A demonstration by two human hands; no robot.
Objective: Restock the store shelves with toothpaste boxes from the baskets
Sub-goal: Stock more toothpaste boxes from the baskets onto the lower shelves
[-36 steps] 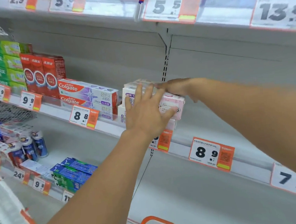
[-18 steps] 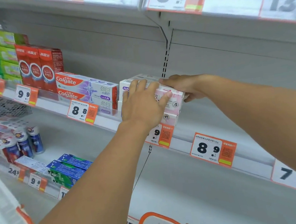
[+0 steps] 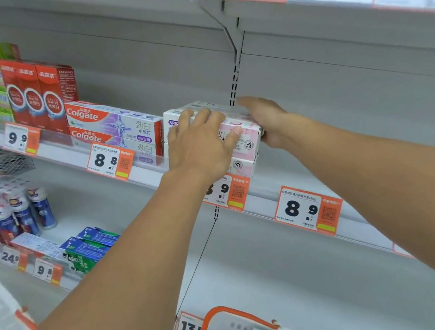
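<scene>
Your left hand (image 3: 201, 145) lies flat on the pink toothpaste boxes (image 3: 246, 140), your right hand (image 3: 265, 119) apparently cupping their right end, long axis along the shelf (image 3: 266, 184).

We find a retail shop, in its toothpaste aisle. Grey metal shelves (image 3: 314, 275) carry orange-and-white price tags (image 3: 307, 210) clipped along their front edges. Colgate boxes (image 3: 112, 121) and red boxes (image 3: 37, 95) stand in stacked rows. An orange-rimmed basket (image 3: 234, 328) sits below.
</scene>
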